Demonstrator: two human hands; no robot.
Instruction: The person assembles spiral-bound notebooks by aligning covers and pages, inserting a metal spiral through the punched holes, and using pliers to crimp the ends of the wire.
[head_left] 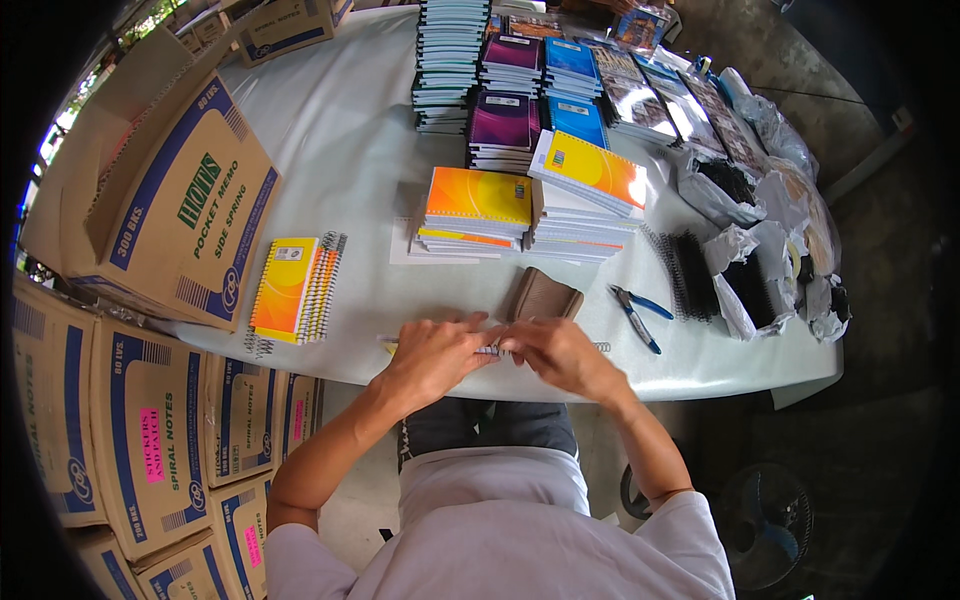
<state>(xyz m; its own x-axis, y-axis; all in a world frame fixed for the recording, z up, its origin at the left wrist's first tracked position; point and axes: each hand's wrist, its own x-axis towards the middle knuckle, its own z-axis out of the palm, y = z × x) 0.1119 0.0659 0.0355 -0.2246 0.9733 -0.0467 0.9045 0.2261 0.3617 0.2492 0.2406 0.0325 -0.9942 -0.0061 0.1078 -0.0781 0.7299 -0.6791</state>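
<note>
Close to the table's front edge, my left hand (432, 362) presses its fingers on a small notebook (489, 350), which is mostly hidden under the hands. My right hand (566, 358) pinches at the notebook's edge, where a thin wire spiral (602, 347) sticks out past the fingers. Just beyond the hands lies a brown ridged block (545, 296). Blue-handled cutting pliers (640, 315) rest to its right. On the left sits a stack of yellow-orange spiral notebooks (287, 290) with their coils fitted.
Two piles of yellow-orange notebooks (478, 197) stand ahead, with purple (504, 120) and blue notebooks (574, 122) behind. Black wire coils (690, 272) and paper-wrapped bundles (745, 280) line the right. An open cardboard box (185, 205) stands left; stacked cartons (150, 430) fill the floor below.
</note>
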